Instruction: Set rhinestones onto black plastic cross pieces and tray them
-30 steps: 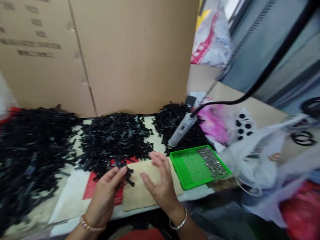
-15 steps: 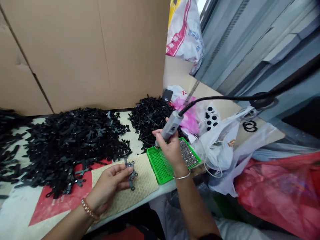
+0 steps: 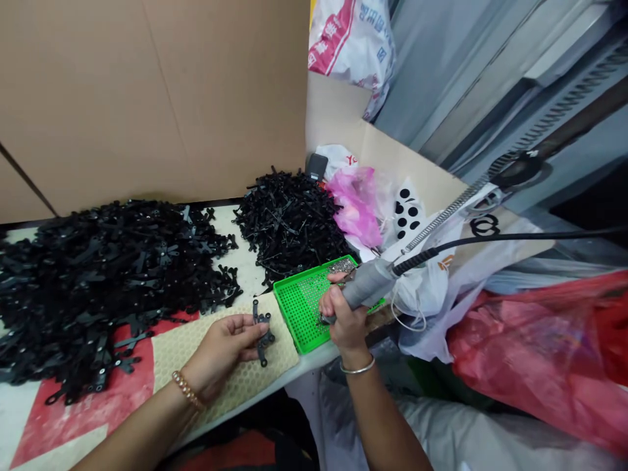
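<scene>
Hand, left (image 3: 231,340): pinching black part (image 3: 266,339) over pad (image 3: 282,350); slack pinch, I judge, could drop it.
Tray, green (image 3: 297,330): metal bits (image 3: 342,265) could spill if knocked.
Hand, right (image 3: 346,324): wrapped round grey tool (image 3: 371,281), which could do the knocking.

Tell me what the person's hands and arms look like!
The left hand has a beaded, coppery bracelet at its wrist. The right hand has a thin, silvery bangle at its wrist. Both hands are bare, without gloves, and no sleeves show.
</scene>
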`<state>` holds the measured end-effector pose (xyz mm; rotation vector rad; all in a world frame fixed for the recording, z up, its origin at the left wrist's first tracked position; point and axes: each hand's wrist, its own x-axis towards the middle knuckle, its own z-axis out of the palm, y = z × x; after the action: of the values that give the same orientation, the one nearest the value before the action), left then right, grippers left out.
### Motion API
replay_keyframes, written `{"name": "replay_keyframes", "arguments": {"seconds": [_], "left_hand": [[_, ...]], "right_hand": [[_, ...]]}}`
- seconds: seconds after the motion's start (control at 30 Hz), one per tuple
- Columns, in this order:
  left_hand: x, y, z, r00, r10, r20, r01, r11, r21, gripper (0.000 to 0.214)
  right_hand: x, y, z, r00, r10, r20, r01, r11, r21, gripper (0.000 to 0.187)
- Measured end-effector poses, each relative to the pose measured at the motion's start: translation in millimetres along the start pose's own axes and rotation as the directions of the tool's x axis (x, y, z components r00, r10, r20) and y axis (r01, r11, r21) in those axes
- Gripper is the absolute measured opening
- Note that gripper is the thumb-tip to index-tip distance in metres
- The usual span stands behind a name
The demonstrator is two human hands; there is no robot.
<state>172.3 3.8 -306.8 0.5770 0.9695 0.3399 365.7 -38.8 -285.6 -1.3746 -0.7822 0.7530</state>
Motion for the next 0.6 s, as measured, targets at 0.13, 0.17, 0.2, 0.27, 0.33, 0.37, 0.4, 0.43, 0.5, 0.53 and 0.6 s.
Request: {"name": "replay_keyframes", "arguments": {"seconds": [0.13, 0.17, 0.2, 0.27, 0.33, 0.37, 0.4, 0.43, 0.5, 0.53, 0.6], "left_hand": [[-0.1, 5.4, 4.9, 1.000, -0.013, -0.008, 0.013, 1.000, -0.005, 0.039], [0.1, 6.1, 5.7, 1.000, -0.019, -0.012, 0.019, 1.000, -0.007, 0.037], [0.3, 6.6, 6.2, 1.000, -0.024, -0.015, 0.023, 1.000, -0.007, 0.036], [0.7, 6.7, 6.2, 0.999, -0.028, -0.016, 0.028, 1.000, -0.002, 0.034], [1.0, 6.4, 5.5, 1.000, -0.027, -0.017, 0.027, 1.000, -0.002, 0.033], [1.1, 6.2, 5.1, 1.000, -0.025, -0.016, 0.025, 1.000, -0.004, 0.033], [1.1, 6.1, 4.8, 1.000, -0.025, -0.013, 0.025, 1.000, -0.004, 0.033], [1.1, 6.0, 4.7, 1.000, -0.025, -0.011, 0.025, 1.000, -0.003, 0.032], [0.7, 6.2, 4.7, 1.000, -0.022, -0.008, 0.022, 1.000, 0.007, 0.032], [0.5, 6.3, 4.9, 1.000, -0.021, -0.007, 0.021, 1.000, 0.015, 0.032], [0.0, 6.7, 5.1, 1.000, -0.020, -0.012, 0.021, 1.000, 0.024, 0.031]], "right_hand": [[-0.8, 0.3, 0.7, 1.000, 0.006, 0.025, -0.006, 1.000, -0.006, 0.043], [-0.8, 0.8, 0.7, 1.000, 0.009, 0.024, -0.009, 1.000, -0.005, 0.043], [-0.7, 1.5, 0.6, 1.000, 0.012, 0.022, -0.012, 1.000, -0.006, 0.043], [-0.5, 2.9, 0.2, 1.000, 0.012, 0.020, -0.012, 1.000, -0.008, 0.043], [-0.2, 3.9, -0.2, 1.000, 0.007, 0.027, -0.007, 1.000, -0.009, 0.042], [-0.1, 4.2, -0.3, 1.000, 0.003, 0.031, -0.002, 1.000, -0.008, 0.042], [0.1, 4.3, -0.4, 0.999, -0.002, 0.034, 0.002, 1.000, -0.006, 0.042], [0.3, 4.3, -0.5, 0.999, -0.005, 0.035, 0.005, 1.000, -0.006, 0.042], [0.5, 4.3, -0.6, 0.999, -0.006, 0.033, 0.006, 1.000, -0.006, 0.043], [0.5, 4.3, -0.8, 1.000, -0.005, 0.030, 0.006, 1.000, -0.007, 0.043], [0.4, 4.6, -1.5, 1.000, 0.001, 0.030, -0.001, 1.000, -0.009, 0.043]]}}
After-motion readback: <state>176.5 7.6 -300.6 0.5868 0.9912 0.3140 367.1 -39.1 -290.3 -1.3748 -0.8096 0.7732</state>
